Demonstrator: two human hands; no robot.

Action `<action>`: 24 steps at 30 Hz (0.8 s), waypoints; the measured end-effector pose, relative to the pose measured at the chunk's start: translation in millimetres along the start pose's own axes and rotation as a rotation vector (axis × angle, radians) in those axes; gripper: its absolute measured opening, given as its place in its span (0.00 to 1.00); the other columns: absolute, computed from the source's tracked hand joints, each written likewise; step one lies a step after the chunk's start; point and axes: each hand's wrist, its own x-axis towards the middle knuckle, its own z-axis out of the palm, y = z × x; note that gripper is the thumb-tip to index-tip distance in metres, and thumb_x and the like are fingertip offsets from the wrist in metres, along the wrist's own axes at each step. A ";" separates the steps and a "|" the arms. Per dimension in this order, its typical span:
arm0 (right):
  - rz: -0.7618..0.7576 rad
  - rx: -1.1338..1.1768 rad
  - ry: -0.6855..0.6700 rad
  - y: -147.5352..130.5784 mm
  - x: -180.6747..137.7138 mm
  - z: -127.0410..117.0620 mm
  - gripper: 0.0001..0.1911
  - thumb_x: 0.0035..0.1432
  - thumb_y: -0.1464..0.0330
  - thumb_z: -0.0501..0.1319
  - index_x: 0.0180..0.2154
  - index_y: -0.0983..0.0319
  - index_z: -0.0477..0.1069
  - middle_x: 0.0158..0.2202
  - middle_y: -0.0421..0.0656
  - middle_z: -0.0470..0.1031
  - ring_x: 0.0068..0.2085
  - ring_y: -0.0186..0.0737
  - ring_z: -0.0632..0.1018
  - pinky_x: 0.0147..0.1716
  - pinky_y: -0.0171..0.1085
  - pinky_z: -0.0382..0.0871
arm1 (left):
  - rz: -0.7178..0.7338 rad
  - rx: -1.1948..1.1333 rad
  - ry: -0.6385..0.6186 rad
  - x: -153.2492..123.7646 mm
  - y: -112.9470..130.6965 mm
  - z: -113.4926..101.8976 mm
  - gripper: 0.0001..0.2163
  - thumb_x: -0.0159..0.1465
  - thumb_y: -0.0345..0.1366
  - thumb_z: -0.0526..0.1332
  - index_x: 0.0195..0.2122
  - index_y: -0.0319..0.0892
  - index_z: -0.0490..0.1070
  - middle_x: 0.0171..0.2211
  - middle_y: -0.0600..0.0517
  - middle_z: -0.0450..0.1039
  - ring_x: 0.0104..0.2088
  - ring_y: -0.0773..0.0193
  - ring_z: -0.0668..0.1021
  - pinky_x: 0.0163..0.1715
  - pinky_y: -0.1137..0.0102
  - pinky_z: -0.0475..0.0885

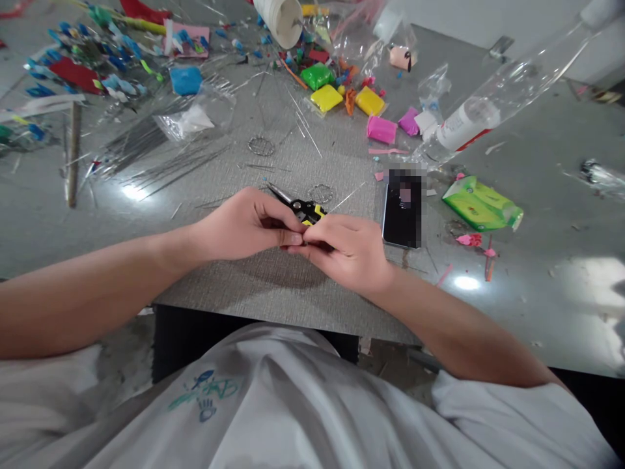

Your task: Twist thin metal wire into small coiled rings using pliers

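Note:
My left hand (249, 225) and my right hand (349, 251) meet above the table's near part, thumbs and fingertips pinched together. Between them they grip a thin metal wire (347, 197); one straight end sticks out past my right hand, up and to the right. The rest of the wire is mostly hidden by my fingers. Just behind my hands lie black and yellow pliers (301, 208), partly covered. A twisted wire ring (320, 193) rests beside the pliers, and another wire ring (261, 146) lies farther back.
Straight wires (156, 146) spread at the left near a wooden stick (73, 156). A phone (403, 212), a green packet (481, 203) and a clear plastic bottle (508, 85) stand or lie at right. Coloured clay packs (326, 99) and a white cup (286, 23) are at the back.

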 end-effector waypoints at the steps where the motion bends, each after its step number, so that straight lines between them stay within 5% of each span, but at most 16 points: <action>1: 0.021 -0.010 -0.018 0.3 -1.1 0.1 0.12 0.78 0.62 0.72 0.38 0.58 0.79 0.33 0.39 0.82 0.32 0.33 0.79 0.35 0.34 0.73 | 0.004 0.001 -0.004 0.1 -0.5 -0.1 0.08 0.67 0.38 0.77 0.31 0.43 0.87 0.31 0.50 0.86 0.33 0.61 0.87 0.36 0.75 0.80; 11: 0.320 0.076 0.062 8.5 -2.0 3.1 0.15 0.76 0.51 0.73 0.45 0.56 0.85 0.41 0.45 0.87 0.41 0.43 0.85 0.46 0.43 0.83 | -0.072 -0.258 0.209 4.1 -7.3 5.6 0.15 0.67 0.48 0.83 0.38 0.41 0.86 0.35 0.47 0.87 0.38 0.59 0.88 0.42 0.68 0.84; 19: 0.712 0.476 0.043 2.0 1.0 7.9 0.24 0.71 0.44 0.73 0.45 0.59 0.81 0.36 0.42 0.84 0.36 0.38 0.84 0.31 0.36 0.83 | -0.034 -0.277 0.230 5.4 -9.9 6.3 0.17 0.66 0.49 0.84 0.38 0.42 0.85 0.35 0.48 0.86 0.39 0.58 0.88 0.43 0.68 0.85; 24: 0.793 0.539 -0.057 1.7 5.5 3.4 0.26 0.71 0.44 0.73 0.40 0.59 0.76 0.32 0.38 0.80 0.27 0.32 0.78 0.23 0.31 0.73 | -0.015 -0.131 0.193 7.0 -10.2 4.2 0.11 0.68 0.43 0.82 0.40 0.43 0.85 0.34 0.50 0.85 0.37 0.61 0.87 0.40 0.70 0.83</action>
